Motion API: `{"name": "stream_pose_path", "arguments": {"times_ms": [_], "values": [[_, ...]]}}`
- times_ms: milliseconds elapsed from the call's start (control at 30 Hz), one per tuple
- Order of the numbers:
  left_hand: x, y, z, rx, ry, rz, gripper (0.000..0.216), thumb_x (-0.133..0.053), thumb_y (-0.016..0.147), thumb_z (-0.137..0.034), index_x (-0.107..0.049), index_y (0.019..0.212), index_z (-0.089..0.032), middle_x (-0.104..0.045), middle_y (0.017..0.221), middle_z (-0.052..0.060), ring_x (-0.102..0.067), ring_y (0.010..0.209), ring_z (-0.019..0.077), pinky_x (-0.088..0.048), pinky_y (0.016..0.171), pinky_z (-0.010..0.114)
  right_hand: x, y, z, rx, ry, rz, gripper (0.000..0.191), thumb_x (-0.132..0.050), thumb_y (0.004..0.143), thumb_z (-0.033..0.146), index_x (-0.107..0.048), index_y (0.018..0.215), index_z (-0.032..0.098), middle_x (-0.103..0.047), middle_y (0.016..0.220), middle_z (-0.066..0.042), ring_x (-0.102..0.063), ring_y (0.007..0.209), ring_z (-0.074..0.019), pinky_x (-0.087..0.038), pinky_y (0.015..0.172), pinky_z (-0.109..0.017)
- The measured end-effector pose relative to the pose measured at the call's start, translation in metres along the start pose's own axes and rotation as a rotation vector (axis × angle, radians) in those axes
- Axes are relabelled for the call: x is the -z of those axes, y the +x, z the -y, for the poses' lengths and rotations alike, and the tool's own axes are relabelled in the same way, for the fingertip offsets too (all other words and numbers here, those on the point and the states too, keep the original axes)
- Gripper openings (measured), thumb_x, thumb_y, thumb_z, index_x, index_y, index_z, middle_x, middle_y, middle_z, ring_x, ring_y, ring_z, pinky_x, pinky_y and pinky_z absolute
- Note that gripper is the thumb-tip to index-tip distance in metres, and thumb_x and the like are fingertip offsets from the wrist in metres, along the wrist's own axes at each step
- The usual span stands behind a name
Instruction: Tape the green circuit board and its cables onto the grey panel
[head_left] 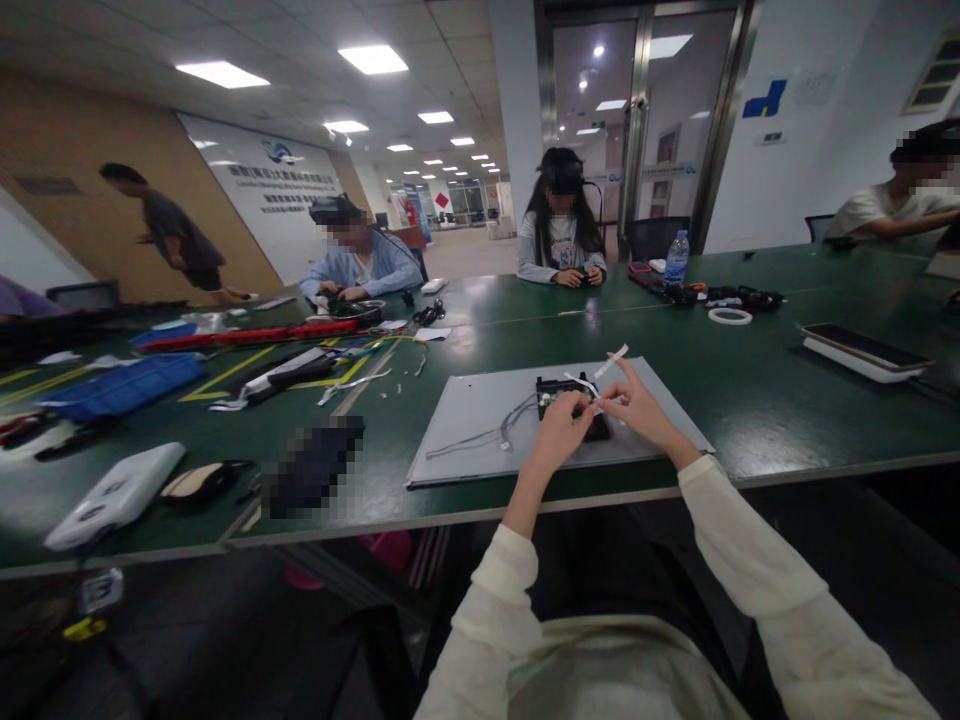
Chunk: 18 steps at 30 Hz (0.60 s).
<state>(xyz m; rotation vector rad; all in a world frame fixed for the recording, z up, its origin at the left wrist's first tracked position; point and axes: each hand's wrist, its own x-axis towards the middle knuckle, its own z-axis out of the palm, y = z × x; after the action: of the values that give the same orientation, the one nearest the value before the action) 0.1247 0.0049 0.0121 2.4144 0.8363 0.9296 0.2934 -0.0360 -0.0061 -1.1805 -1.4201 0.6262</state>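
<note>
A small black electronic module (564, 392) with grey wires (495, 432) trailing off to its left lies on a grey mat (465, 440) on the green table. My left hand (561, 430) rests against the module's near side, fingers curled in a pinch. My right hand (636, 405) is just to its right, thumb and fingers pinched on a thin white strip (609, 362) that sticks up and to the right. Both hands meet above the module. What the left fingers hold is hidden.
The green table (750, 390) carries a pixelated dark object (311, 468), a white device (112, 495), a blue tray (124, 385), a tape roll (730, 316), a water bottle (676, 258) and a flat device (862, 350). Other people sit at the far side and far right.
</note>
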Motion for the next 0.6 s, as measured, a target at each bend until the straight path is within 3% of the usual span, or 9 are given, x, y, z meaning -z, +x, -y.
{"name": "stream_pose_path", "arguments": {"times_ms": [167, 400, 600], "values": [[-0.004, -0.004, 0.003, 0.129, -0.117, 0.057, 0.013, -0.045, 0.089, -0.031, -0.053, 0.088, -0.020, -0.056, 0.061, -0.006, -0.054, 0.058, 0.0105, -0.043, 0.061, 0.021, -0.001, 0.001, -0.008, -0.021, -0.019, -0.020, 0.086, -0.061, 0.077, 0.037, -0.015, 0.147, 0.019, -0.061, 0.073, 0.003, -0.058, 0.066, -0.0144, -0.049, 0.064, -0.028], [-0.006, -0.003, 0.007, 0.251, -0.056, 0.027, 0.013, -0.041, 0.087, -0.020, -0.053, 0.092, -0.020, -0.058, 0.058, -0.006, -0.056, 0.056, 0.0107, -0.040, 0.059, 0.021, -0.002, 0.000, -0.018, -0.028, -0.336, -0.104, 0.084, -0.063, 0.073, 0.029, -0.023, 0.146, 0.017, -0.064, 0.070, 0.002, -0.063, 0.067, -0.0170, -0.049, 0.072, -0.031], [-0.003, -0.007, 0.001, 0.303, 0.157, -0.086, 0.022, -0.044, 0.090, -0.037, -0.056, 0.100, -0.021, -0.064, 0.068, 0.000, -0.060, 0.065, 0.0147, -0.039, 0.060, 0.024, -0.001, -0.001, -0.008, -0.076, -0.123, -0.057, 0.087, -0.062, 0.074, 0.032, -0.016, 0.148, 0.019, -0.063, 0.073, 0.002, -0.063, 0.062, -0.0167, -0.052, 0.065, -0.030]]}}
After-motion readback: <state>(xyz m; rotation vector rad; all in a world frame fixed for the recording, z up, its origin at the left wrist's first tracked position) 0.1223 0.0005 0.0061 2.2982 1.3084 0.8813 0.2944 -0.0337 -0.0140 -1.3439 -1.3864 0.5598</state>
